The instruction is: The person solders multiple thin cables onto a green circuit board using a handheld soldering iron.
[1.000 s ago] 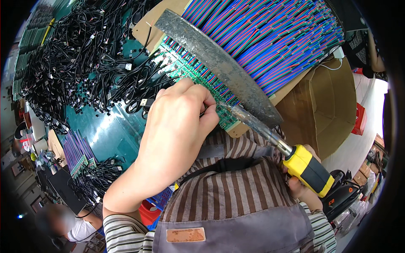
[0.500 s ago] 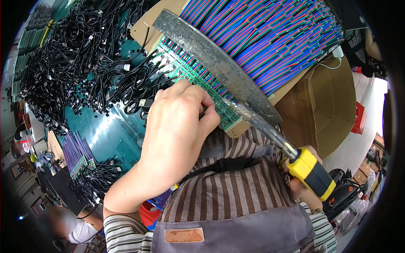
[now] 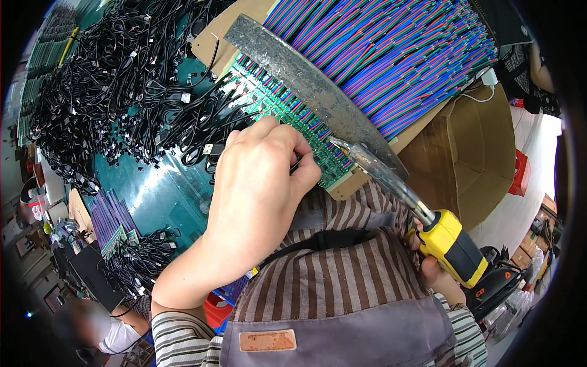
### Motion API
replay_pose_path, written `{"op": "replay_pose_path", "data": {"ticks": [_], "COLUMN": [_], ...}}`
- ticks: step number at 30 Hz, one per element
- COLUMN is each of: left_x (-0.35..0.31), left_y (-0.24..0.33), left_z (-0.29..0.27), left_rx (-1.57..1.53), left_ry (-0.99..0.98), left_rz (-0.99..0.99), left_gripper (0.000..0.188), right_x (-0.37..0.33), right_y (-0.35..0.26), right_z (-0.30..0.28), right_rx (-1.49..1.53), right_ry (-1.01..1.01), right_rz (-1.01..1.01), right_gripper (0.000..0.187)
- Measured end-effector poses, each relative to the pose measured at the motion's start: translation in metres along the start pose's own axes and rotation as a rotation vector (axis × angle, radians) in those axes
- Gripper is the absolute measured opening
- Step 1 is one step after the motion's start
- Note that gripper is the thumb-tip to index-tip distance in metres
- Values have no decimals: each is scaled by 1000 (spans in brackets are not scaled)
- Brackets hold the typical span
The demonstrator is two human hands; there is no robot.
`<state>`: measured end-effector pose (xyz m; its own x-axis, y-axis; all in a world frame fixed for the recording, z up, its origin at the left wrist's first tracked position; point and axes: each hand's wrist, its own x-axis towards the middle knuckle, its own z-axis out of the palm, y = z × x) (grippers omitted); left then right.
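My left hand (image 3: 260, 168) is closed in a pinch over the near end of the green circuit board panel (image 3: 275, 101). A small dark bit shows between thumb and forefinger; the rest of it is hidden by the fingers. In my right hand (image 3: 431, 269) is a yellow and black soldering gun (image 3: 452, 244), its long metal barrel reaching up and left. The tip is close to the board's right edge, beside a heavy grey metal bar (image 3: 312, 79). That bar lies across the red, blue and green wires (image 3: 391, 61) that fan out from the board.
Black cables (image 3: 110, 79) are heaped on the green table mat (image 3: 153, 196) at the left. An open cardboard box (image 3: 480, 153) stands at the right. More boards with wires (image 3: 116, 220) lie lower left, near another person (image 3: 119, 336).
The soldering gun's tip has shifted slightly up and right, away from my left fingers. Board and metal bar sit a touch further right in view. My left hand keeps its pinch.
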<state>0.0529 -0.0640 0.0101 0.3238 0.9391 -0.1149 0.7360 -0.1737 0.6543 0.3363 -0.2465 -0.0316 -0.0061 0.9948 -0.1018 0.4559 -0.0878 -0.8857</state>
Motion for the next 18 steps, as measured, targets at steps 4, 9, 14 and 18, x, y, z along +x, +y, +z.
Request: {"op": "replay_pose_path", "data": {"ticks": [4,9,14,18], "left_x": [-4,-6,-5,-5], "left_y": [0,-3,-3,-3], "left_z": [3,6,6,6], "left_rx": [-41,-42,30,41], "left_ry": [20,52,99,95], "left_rz": [2,23,59,46], "left_gripper": [10,10,9,9], "right_x": [4,21,43,41], "right_y": [-2,-14,-30,-29], "right_z": [0,3,4,3], "right_rx": [-1,-34,-109,-113], "right_ry": [15,-30,-65,-72], "right_rz": [19,-106,-285,-271], "right_gripper": [45,37,30,31]}}
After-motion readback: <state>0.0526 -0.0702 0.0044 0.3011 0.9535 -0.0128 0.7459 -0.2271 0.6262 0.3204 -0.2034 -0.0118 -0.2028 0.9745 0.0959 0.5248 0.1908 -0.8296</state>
